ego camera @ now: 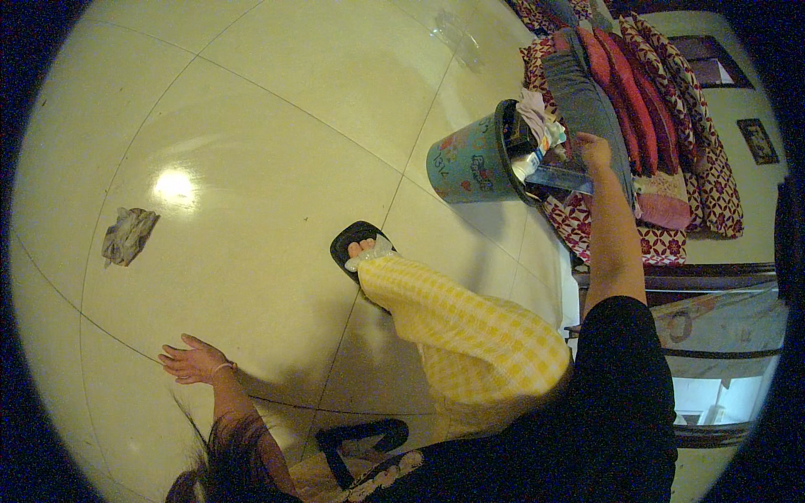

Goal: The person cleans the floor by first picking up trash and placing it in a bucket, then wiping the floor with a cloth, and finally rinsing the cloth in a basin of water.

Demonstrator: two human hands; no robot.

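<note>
At the left, my left hand [195, 363] is held above the tiled floor with its fingers spread and nothing in it. My right hand [593, 153] has curled fingers and is close to the mouth of a teal patterned waste bin [468, 160] with a black rim. Whether it grips anything there is not clear. A clear plastic piece [560, 179] juts from the bin towards my right forearm. Pale crumpled tissue [532, 112], a white tube-like package [527, 166] and a dark box [517, 135] fill the bin's mouth.
Crumpled grey-brown wrapping [130, 237] and a clear plastic wrapper [456, 39] lie on the floor [264, 157]. A bed with red patterned pillows [717, 195] and a grey cover [582, 94] stands beyond the bin. My slippered foot [361, 248] and a dark angular object [365, 440] are below.
</note>
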